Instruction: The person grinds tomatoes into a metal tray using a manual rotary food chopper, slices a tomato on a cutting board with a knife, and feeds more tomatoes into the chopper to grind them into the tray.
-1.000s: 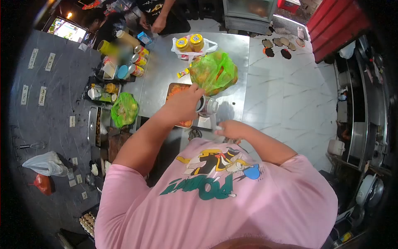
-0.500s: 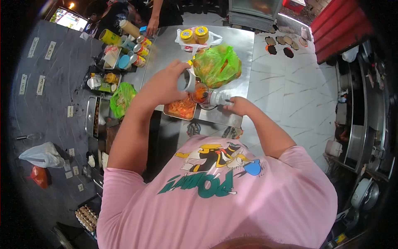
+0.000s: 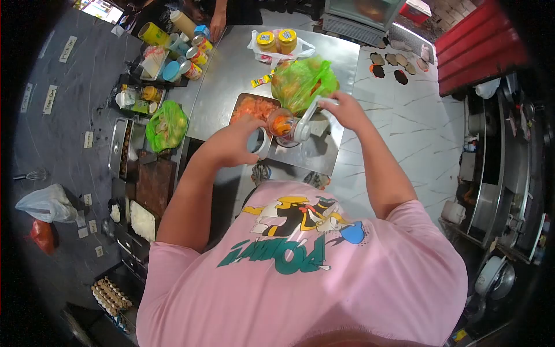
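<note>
Steel table (image 3: 222, 75) fills the middle of the scene, and the work lies at its near edge. The left hand (image 3: 238, 141) grasps a pale round rim (image 3: 263, 144), thumb on the near side and the other fingers curled over the far side. Just right of it lies a clear container (image 3: 282, 124) with orange pieces showing inside; a white cap (image 3: 302, 130) sits at its right end. A white handle (image 3: 312, 111) slants from the cap toward the far right, and the right hand (image 3: 347, 111) grasps its upper end, fingers closed around it. Whether the round rim and the clear container are joined, I cannot tell.

Left of the clear container, close beside it, is a metal tray (image 3: 236, 110) of chopped orange-red pieces (image 3: 255, 107), partly covered by the left hand. Beyond the clear container rests a full green bag (image 3: 300, 84), knobbly with round items. A small yellow packet (image 3: 262, 80) lies left of that bag, and farther off two yellow-lidded jars (image 3: 276, 41) stand in a white plastic bag (image 3: 298, 52). Cans (image 3: 197, 56) stand near the table's far left side, with another green bag (image 3: 166, 128) nearer. At the far edge, another person's hand (image 3: 218, 26) hangs beside a blue box (image 3: 202, 31).
</note>
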Demonstrator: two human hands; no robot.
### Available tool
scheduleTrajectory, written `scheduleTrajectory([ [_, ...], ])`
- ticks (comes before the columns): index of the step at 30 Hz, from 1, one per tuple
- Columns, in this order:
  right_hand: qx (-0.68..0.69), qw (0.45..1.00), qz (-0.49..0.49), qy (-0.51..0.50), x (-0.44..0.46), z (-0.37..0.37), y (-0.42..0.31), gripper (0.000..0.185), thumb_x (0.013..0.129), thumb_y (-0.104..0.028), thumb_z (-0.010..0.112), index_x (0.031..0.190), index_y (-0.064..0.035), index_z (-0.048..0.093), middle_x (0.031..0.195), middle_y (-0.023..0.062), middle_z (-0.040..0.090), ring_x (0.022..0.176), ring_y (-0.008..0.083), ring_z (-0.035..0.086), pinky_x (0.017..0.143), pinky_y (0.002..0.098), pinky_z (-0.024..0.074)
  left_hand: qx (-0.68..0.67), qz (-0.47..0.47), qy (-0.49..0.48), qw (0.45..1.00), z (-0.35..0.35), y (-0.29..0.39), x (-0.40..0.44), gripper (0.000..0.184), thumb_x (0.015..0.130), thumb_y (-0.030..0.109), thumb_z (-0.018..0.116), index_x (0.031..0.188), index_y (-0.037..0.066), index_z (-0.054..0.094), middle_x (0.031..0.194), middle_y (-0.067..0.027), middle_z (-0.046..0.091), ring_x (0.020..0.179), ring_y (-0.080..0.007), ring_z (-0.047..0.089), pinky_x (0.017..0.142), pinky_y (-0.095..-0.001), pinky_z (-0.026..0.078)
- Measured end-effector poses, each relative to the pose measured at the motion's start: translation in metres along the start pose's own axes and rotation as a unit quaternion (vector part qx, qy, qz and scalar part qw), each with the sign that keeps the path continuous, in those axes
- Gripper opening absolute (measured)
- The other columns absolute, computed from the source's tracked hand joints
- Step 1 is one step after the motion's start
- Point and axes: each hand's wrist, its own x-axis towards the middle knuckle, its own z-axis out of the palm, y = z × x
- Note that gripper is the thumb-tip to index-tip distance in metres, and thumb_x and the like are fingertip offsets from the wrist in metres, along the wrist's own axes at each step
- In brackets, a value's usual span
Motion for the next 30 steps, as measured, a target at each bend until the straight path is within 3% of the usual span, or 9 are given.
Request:
scheduleTrajectory([
  [9, -0.01, 0.975, -0.13, -0.182, -0.065, -0.041, -0.099, 0.042, 0.097, -0.037, 0.083, 0.119, -0.0074, 0.062, 0.103, 0.0135, 0.072, 0.095, 0.0291, 0.071, 0.084, 0.0428, 0.0558, 0.008, -0.023, -0.016, 1.0, 0.009, 0.008, -0.009, 0.113, 0.075, 0.021, 0.086, 0.174, 0.011, 0.034, 0.136, -0.0247, 0.059, 0.124, -0.0462, 0.065, 0.104, -0.0489, 0.055],
  [11, -0.025, 0.955, -0.073, -0.288, -0.074, -0.032, -0.114, 0.045, 0.1, -0.041, 0.079, 0.125, -0.008, 0.061, 0.108, 0.0165, 0.074, 0.1, 0.0297, 0.074, 0.086, 0.0448, 0.0574, 0.013, -0.018, -0.022, 1.0, 0.012, 0.007, -0.009, 0.117, 0.075, 0.02, 0.086, 0.177, 0.012, 0.03, 0.133, -0.0248, 0.058, 0.122, -0.0461, 0.065, 0.102, -0.0495, 0.055],
  [17, -0.065, 0.89, -0.062, -0.446, -0.092, 0.06, -0.051, 0.048, 0.102, -0.038, 0.072, 0.132, -0.0025, 0.058, 0.115, 0.0248, 0.077, 0.084, 0.0344, 0.08, 0.071, 0.0483, 0.0608, 0.044, -0.037, -0.02, 0.998, 0.013, 0.014, -0.01, 0.117, 0.077, 0.015, 0.084, 0.179, 0.014, 0.026, 0.131, -0.0223, 0.057, 0.117, -0.0444, 0.067, 0.099, -0.05, 0.057],
  [19, -0.214, 0.851, 0.063, -0.476, -0.089, 0.074, -0.048, 0.052, 0.104, -0.04, 0.069, 0.132, 0.0019, 0.057, 0.123, 0.0265, 0.077, 0.115, 0.046, 0.073, 0.098, 0.053, 0.0562, 0.069, -0.052, -0.024, 0.996, 0.012, 0.018, -0.011, 0.12, 0.076, 0.013, 0.084, 0.18, 0.017, 0.023, 0.131, -0.021, 0.057, 0.117, -0.0441, 0.067, 0.098, -0.0508, 0.058],
  [21, -0.228, 0.867, 0.048, -0.441, -0.084, 0.081, -0.027, 0.057, 0.102, -0.038, 0.069, 0.138, 0.0044, 0.057, 0.123, 0.0294, 0.076, 0.116, 0.0463, 0.073, 0.101, 0.0524, 0.0559, 0.077, -0.06, -0.026, 0.995, 0.012, 0.021, -0.009, 0.121, 0.076, 0.013, 0.085, 0.18, 0.018, 0.023, 0.132, -0.0208, 0.057, 0.117, -0.0442, 0.068, 0.098, -0.0513, 0.058],
  [24, -0.184, 0.849, -0.029, -0.494, -0.087, 0.043, -0.078, 0.061, 0.101, -0.038, 0.071, 0.142, 0.0059, 0.059, 0.126, 0.0311, 0.075, 0.119, 0.0462, 0.072, 0.103, 0.0519, 0.0556, 0.082, -0.084, -0.042, 0.992, 0.006, 0.027, -0.01, 0.122, 0.076, 0.013, 0.086, 0.18, 0.019, 0.022, 0.133, -0.0206, 0.058, 0.118, -0.0441, 0.068, 0.099, -0.0518, 0.059],
  [28, -0.158, 0.946, -0.108, -0.262, -0.054, -0.033, -0.124, 0.059, 0.097, -0.039, 0.079, 0.141, -0.0005, 0.067, 0.127, 0.0279, 0.075, 0.12, 0.0435, 0.073, 0.103, 0.0512, 0.0563, 0.094, -0.08, -0.042, 0.991, 0.009, 0.026, -0.007, 0.123, 0.075, 0.012, 0.087, 0.18, 0.019, 0.022, 0.136, -0.0205, 0.058, 0.119, -0.0439, 0.069, 0.1, -0.0519, 0.059],
  [29, -0.154, 0.969, -0.141, -0.134, -0.037, -0.032, -0.094, 0.057, 0.096, -0.042, 0.081, 0.136, -0.0021, 0.071, 0.115, 0.0246, 0.079, 0.105, 0.0404, 0.078, 0.093, 0.0508, 0.0599, 0.093, -0.08, -0.041, 0.992, 0.011, 0.024, -0.006, 0.123, 0.075, 0.012, 0.087, 0.18, 0.019, 0.022, 0.136, -0.0205, 0.058, 0.119, -0.0439, 0.069, 0.1, -0.0519, 0.059],
  [30, -0.131, 0.973, -0.092, -0.165, -0.012, -0.041, -0.079, 0.058, 0.097, -0.043, 0.082, 0.141, -0.0061, 0.071, 0.116, 0.0245, 0.079, 0.105, 0.0394, 0.078, 0.094, 0.048, 0.0601, 0.09, -0.076, -0.039, 0.992, 0.012, 0.022, -0.006, 0.124, 0.075, 0.012, 0.088, 0.18, 0.018, 0.022, 0.135, -0.0204, 0.058, 0.119, -0.0438, 0.069, 0.1, -0.0519, 0.059],
])
